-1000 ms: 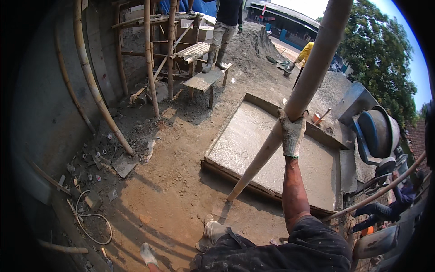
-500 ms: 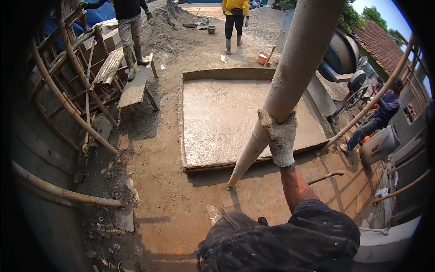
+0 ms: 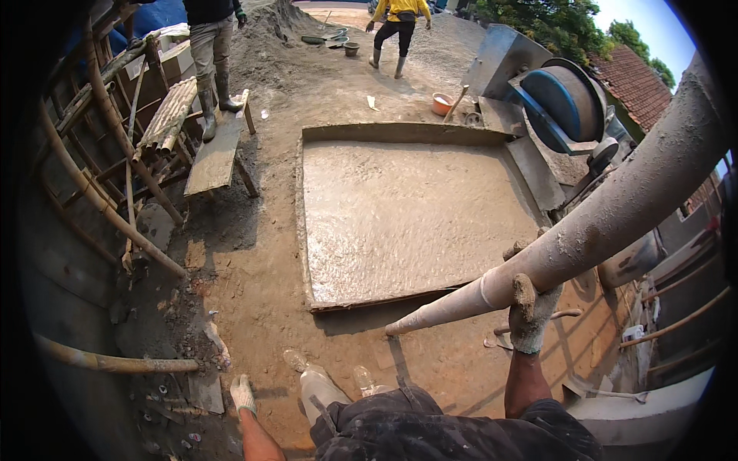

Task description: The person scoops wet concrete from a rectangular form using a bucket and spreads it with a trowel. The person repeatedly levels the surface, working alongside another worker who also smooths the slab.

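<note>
A thick grey pole (image 3: 600,230), spattered with dried cement and ringed by one joint, slants from the upper right down to the dirt in front of me. Wrapped around it from below is my right hand (image 3: 530,311), in a dirty knit glove. Beyond the pole lies a shallow rectangular bed (image 3: 400,132) with raised edges, filled with wet grey concrete (image 3: 415,215). My left hand (image 3: 243,394), in a pale glove, hangs low at my left side with its fingers loosely extended. Nothing shows in it.
On the left, a person (image 3: 215,54) in boots stands on a plank bench (image 3: 219,154) beside bamboo scaffolding (image 3: 115,207). Another person in yellow (image 3: 396,27) is at the back. A cement mixer (image 3: 561,104) and an orange bucket (image 3: 443,103) stand beyond the bed.
The pole has tipped from steep to a low slant toward the right, my right hand moving right and down with it. My left hand has come into view. The person in yellow has turned.
</note>
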Demonstrator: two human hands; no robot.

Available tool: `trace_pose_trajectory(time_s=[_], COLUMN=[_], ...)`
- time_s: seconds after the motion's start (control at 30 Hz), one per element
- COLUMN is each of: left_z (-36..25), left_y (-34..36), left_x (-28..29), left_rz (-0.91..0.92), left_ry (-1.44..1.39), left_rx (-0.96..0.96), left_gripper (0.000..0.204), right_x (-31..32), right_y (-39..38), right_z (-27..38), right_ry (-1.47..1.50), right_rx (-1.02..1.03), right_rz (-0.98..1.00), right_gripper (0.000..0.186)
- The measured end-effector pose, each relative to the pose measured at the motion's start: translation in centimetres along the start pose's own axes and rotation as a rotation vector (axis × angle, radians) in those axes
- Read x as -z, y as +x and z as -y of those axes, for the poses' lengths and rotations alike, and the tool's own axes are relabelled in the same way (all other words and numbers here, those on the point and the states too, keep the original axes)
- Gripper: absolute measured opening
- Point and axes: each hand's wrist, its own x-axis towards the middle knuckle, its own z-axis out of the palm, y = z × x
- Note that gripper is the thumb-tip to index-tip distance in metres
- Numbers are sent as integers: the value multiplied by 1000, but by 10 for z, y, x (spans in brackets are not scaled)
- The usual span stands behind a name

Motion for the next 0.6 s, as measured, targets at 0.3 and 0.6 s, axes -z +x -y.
trace_pose_trajectory(time_s=[0.3, 0.6], left_z=[-82, -117], left_y=[64, 134], left_x=[-79, -53], left_rz=[534, 750], left_ry=[384, 794], left_rx=[122, 324], left_gripper=[46, 34], right_x=[-22, -150], right_y=[-14, -13], right_z=[16, 76], right_ry=[-30, -784], right_rx=[-60, 474], right_rz=[-168, -336], right_gripper=[88, 37])
